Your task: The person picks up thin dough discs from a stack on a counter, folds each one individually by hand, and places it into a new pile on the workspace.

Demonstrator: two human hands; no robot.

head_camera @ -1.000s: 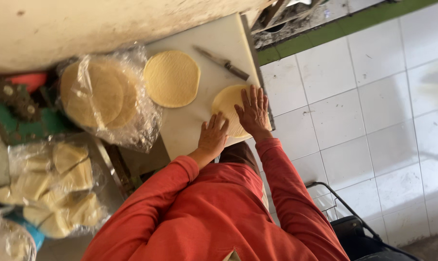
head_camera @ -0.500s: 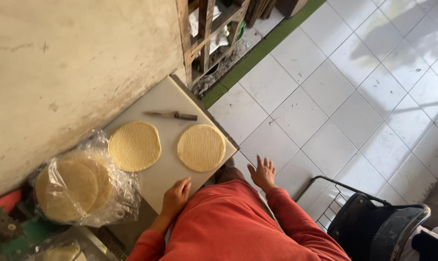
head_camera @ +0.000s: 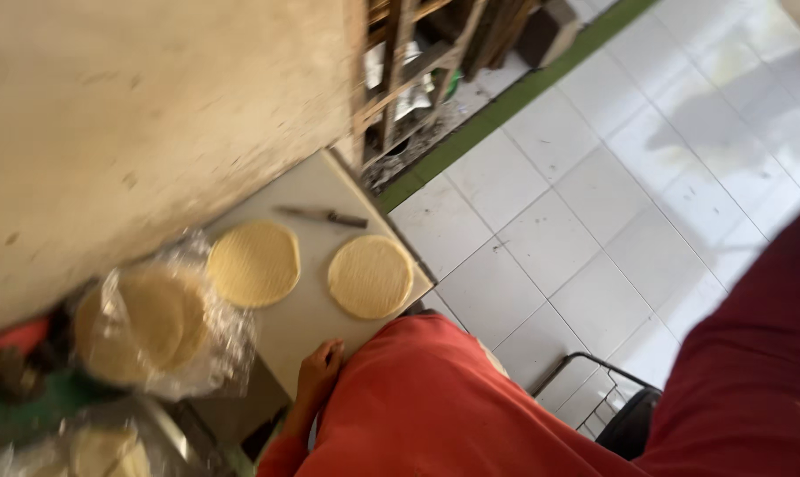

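Surface (head_camera: 316, 331): pale board, two flat round dough discs (head_camera: 370, 276) spaced apart, knife (head_camera: 322, 216) beyond.
Hands: left hand (head_camera: 319, 367) curled empty at the board's edge; right hidden.

Single head-worn view, tilted and blurred, looking steeply down past an orange-clad torso onto the near edge of the white board (head_camera: 307, 322) and tiled floor (head_camera: 594, 212) beyond.

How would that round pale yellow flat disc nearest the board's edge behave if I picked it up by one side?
The round pale yellow flat disc looks very thin and lies flat on the white cutting board, so it would probably feel light. Its thinness suggests it may droop or crack if lifted by one edge. Lying flat, it seems unlikely to roll.
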